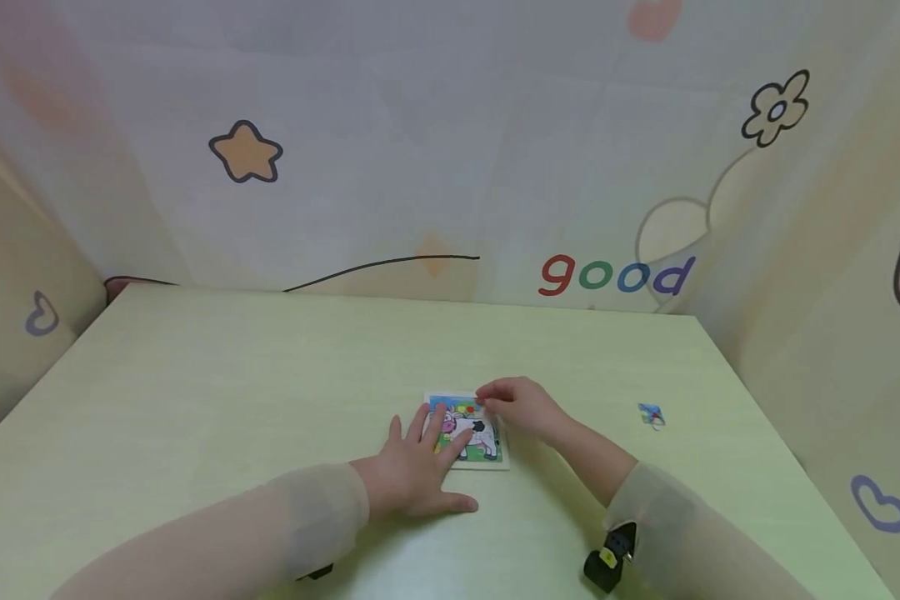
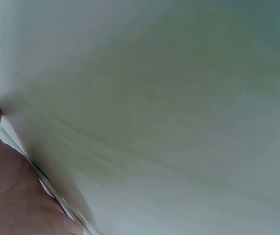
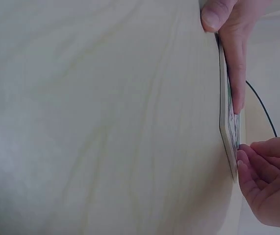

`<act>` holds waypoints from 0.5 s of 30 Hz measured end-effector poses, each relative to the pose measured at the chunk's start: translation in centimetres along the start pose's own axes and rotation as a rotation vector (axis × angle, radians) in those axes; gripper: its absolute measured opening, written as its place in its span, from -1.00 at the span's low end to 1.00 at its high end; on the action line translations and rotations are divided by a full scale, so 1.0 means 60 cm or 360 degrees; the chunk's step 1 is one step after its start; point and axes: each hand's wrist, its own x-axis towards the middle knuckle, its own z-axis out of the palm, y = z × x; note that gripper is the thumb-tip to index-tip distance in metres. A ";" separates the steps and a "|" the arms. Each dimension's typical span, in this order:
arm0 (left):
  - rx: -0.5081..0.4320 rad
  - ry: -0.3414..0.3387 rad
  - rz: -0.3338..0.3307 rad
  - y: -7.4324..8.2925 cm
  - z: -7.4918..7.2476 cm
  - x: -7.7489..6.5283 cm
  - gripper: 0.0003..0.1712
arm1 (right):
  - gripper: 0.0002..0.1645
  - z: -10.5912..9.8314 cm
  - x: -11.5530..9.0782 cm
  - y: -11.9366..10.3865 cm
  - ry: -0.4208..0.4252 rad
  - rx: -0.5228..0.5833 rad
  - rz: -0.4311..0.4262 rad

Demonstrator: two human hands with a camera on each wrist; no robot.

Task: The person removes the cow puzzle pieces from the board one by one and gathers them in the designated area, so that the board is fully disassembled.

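Observation:
A small jigsaw puzzle (image 1: 487, 454) of a black-and-white cow, set in a pale frame, lies flat on the table. Across its left side and middle, my left hand (image 1: 417, 475) spreads straight fingers that rest on the picture; its thumb lies on the table below the frame. At the upper right corner, my right hand (image 1: 525, 407) has curled fingers and thumb, pinching what looks like a puzzle piece, mostly hidden by the fingertips. The right wrist view shows this hand (image 3: 272, 178) low at the frame's end. Only part of the left hand (image 2: 7, 191) enters the left wrist view.
A loose blue puzzle piece (image 1: 651, 415) lies on the table to the right, apart from the frame. The pale yellow table (image 1: 195, 375) meets printed cloth walls (image 1: 390, 150) at the back and sides. A black wrist device (image 1: 607, 562) sits at the right sleeve.

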 end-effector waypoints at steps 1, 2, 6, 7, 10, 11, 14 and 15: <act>-0.0003 -0.0002 -0.0003 0.000 -0.001 0.000 0.06 | -0.76 0.001 -0.001 -0.002 -0.0008 0.0001 -0.0006; -0.0004 -0.0001 -0.0008 0.001 -0.002 -0.002 0.05 | -0.75 0.002 -0.001 -0.003 -0.0013 -0.0001 -0.0015; -0.0011 0.0001 -0.0014 0.001 -0.006 -0.005 0.05 | -0.75 0.007 0.005 -0.006 0.0010 0.0036 0.0006; -0.0017 -0.0004 -0.0012 0.001 -0.008 -0.006 0.04 | -0.75 0.008 0.007 -0.007 0.0021 0.0042 0.0016; -0.0026 -0.0021 0.0000 0.002 -0.011 -0.006 0.04 | -0.71 0.010 0.012 -0.006 0.0046 0.0053 0.0038; -0.0024 -0.0024 0.0006 0.002 -0.010 -0.004 0.04 | -0.69 0.010 0.014 -0.007 0.0048 0.0053 0.0034; -0.0013 -0.0035 0.0005 0.003 -0.009 -0.002 0.04 | -0.69 0.012 0.017 -0.007 0.0043 0.0064 0.0033; -0.0007 -0.0037 0.0005 0.002 -0.007 -0.001 0.04 | -0.70 0.012 0.019 -0.007 0.0037 0.0061 0.0029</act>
